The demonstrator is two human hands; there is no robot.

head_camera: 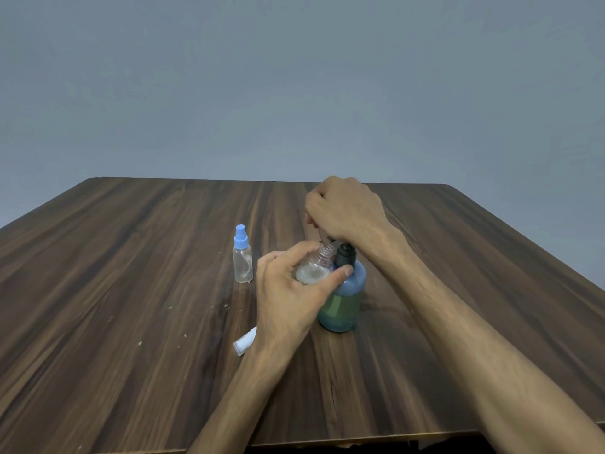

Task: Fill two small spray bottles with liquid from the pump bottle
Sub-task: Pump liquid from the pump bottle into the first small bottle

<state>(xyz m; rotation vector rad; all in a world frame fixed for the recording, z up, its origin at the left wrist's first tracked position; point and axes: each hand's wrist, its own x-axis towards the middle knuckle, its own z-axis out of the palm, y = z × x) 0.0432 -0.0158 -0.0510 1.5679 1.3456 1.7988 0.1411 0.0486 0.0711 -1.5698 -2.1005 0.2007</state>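
Two bare forearms reach in over the wooden bench (pixel 131 290). One loose spray cap (pixel 244 345) lies flat just left of the left wrist. Left hand (pixel 288 299) grasps one open small spray bottle (pixel 315 269), tilted, fingers (pixel 339 276) curled round its body, its threaded neck up by the pump spout. One pump bottle (pixel 343 303), holding blue-green liquid, stands touching those fingers on their right. Right hand (pixel 343 211) is clenched over the pump head. One capped spray bottle (pixel 242 257) stands upright well left of the fingers.
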